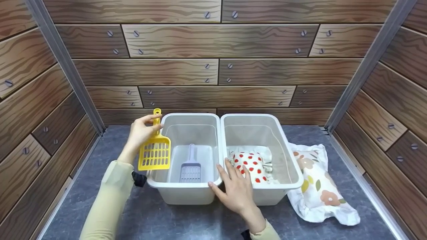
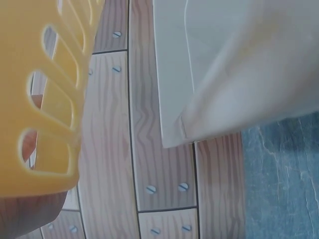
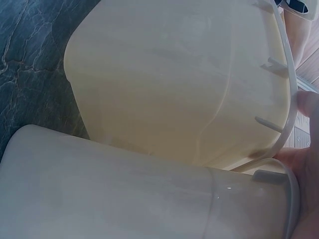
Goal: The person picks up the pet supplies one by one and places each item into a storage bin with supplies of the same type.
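Observation:
In the head view my left hand (image 1: 141,133) pinches the upright handle of a yellow slotted litter scoop (image 1: 154,140), its blade hanging beside the left grey litter box (image 1: 185,191). A lilac litter scoop (image 1: 191,163) lies on that box's floor. My right hand (image 1: 237,191) rests, fingers spread, on the front rims where the left box meets the right litter box (image 1: 267,196). Inside the right box is a white cloth bundle with red spots (image 1: 252,163). The right wrist view shows both boxes' outer walls, with fingers (image 3: 306,104) at a rim.
A white flower-print pillow-like bag (image 1: 322,186) leans against the right box's right side. Wood-plank-pattern walls (image 1: 217,40) enclose the back and sides. The dark grey marbled floor (image 1: 186,223) lies under the boxes.

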Available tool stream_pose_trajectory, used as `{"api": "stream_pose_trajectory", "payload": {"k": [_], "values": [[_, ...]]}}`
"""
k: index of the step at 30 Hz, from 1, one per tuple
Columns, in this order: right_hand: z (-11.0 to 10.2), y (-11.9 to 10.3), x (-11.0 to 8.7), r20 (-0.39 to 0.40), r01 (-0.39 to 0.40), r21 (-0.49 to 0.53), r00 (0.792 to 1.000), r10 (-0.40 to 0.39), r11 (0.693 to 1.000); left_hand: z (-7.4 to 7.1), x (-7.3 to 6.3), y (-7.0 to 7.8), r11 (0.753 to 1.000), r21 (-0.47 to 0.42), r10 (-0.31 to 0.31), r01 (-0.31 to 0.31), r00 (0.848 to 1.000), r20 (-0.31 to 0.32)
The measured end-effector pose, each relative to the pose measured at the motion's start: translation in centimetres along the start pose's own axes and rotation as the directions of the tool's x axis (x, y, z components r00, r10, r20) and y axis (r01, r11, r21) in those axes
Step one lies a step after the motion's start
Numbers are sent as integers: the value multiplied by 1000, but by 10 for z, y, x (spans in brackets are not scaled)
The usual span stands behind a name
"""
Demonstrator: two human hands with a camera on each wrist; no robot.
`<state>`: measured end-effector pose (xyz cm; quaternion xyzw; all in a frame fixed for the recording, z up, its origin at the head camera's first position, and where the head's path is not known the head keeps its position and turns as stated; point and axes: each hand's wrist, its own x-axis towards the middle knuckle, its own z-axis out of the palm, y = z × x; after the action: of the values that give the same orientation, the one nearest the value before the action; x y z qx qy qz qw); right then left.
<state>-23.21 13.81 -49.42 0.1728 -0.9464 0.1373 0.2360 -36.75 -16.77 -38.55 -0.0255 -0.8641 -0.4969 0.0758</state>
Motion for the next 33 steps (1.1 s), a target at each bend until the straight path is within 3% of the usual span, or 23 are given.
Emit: {"api": "stream_pose_trajectory", "payload": {"k": [20, 27, 33], "values": [[0, 0, 0, -9, -2, 18, 1000, 2, 1000, 4, 4, 9, 1000, -1, 23, -23, 1000, 10], [0, 0, 0, -16, 3, 1, 1000, -3, 1000, 12, 8, 12, 997, 2, 75, -75, 997, -8], [0, 0, 0, -12, 5, 5, 1000, -5, 1000, 20, 11, 13, 997, 8, 82, -82, 997, -10]]}}
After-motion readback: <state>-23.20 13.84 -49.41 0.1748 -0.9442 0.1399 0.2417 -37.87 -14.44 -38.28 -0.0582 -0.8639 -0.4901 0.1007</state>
